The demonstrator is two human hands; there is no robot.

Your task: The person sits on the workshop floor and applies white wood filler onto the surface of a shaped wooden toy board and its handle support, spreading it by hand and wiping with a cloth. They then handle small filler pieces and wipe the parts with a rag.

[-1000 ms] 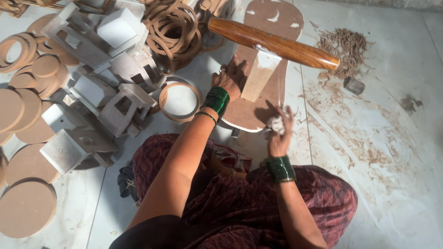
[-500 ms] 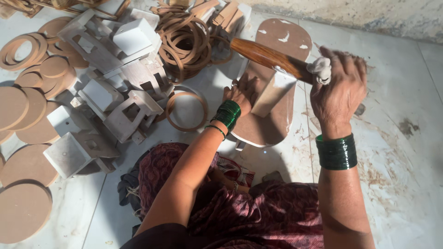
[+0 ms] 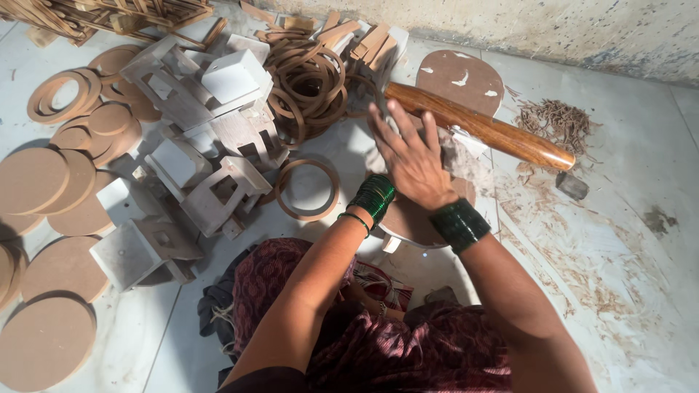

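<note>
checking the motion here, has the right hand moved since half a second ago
Yes. The right hand was gripping the right end of the wooden roller; it has shifted left, now lying flat by the roller's left end.

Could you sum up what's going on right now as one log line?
right hand: flat on round brown board | left hand: hidden beneath it | wooden rolling pin: lying just beyond | wooden ring: on floor to left

We see a polished, glossy wooden handle [image 3: 480, 131] with a warm brown sheen. The round discs [image 3: 44, 338] and rings [image 3: 307, 189] look like matt, smooth fibreboard. The bangles [image 3: 459, 224] are shiny green. The floor [image 3: 626, 240] is pale, smooth tile dusted with rough wood shavings [image 3: 557, 120].
</note>
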